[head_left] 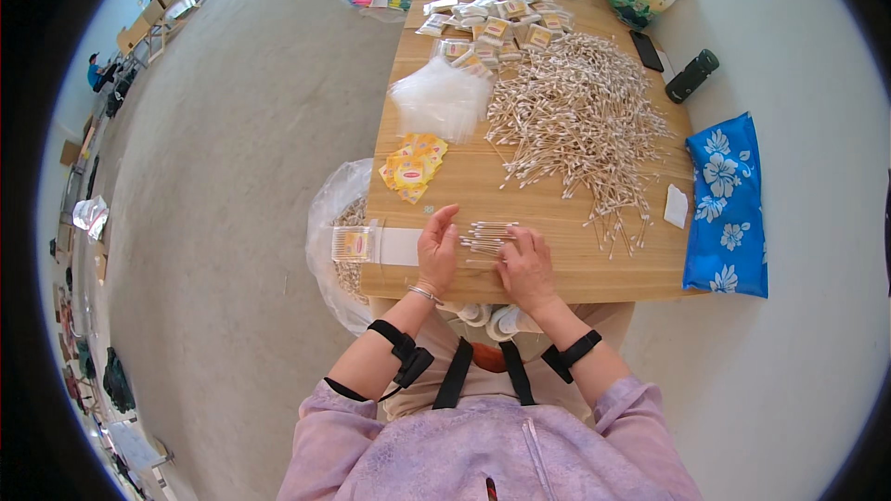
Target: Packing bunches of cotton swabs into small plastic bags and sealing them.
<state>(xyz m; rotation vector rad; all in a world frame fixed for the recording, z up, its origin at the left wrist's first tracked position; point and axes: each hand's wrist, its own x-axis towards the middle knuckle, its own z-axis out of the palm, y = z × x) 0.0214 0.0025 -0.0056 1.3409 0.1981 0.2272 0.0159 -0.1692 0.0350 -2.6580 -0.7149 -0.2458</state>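
Observation:
A small row of cotton swabs (484, 236) lies on the wooden table between my two hands. My left hand (438, 249) stands on its edge at their left tips, fingers stretched out and the palm turned toward them. Over the right ends bend the fingers of my right hand (527, 267), closed on some of the swabs; the fingertips are partly hidden. Left of my left hand is a white strip (399, 247), partly covered by the hand. At its outer end a clear packet of swabs with a yellow card (354, 244) juts past the table edge.
A big heap of loose swabs (580, 111) covers the table's middle right. Clear bags (441, 100), yellow cards (412, 167) and filled packets (497, 30) lie to its left and beyond. A blue flowered cushion (727, 209) borders the right edge; a plastic-lined bin (325, 213) stands below left.

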